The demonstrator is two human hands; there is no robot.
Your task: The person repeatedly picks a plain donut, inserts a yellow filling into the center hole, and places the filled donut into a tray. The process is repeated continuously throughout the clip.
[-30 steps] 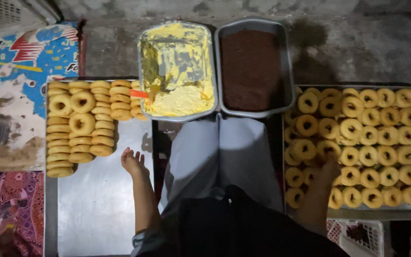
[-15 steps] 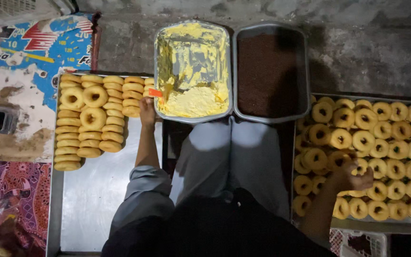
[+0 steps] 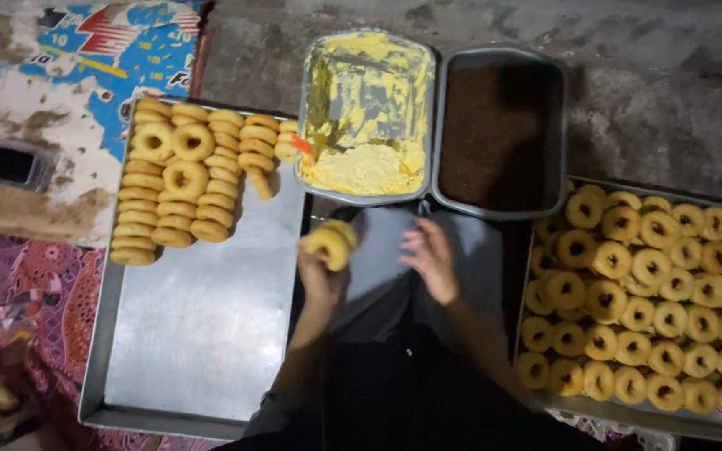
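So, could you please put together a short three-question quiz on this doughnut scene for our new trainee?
1. True or false: the left hand holds a doughnut.
2. Which pan stands nearer the left tray: A, the pan of yellow cream, or B, the pan of brown topping?
3. Fill in: the right hand holds ____.

Key
1. True. The fingers close around one ring doughnut over the lap.
2. A. The cream pan sits beside the left tray; the brown pan borders the right tray of doughnuts.
3. Nothing; it hovers open above the lap.
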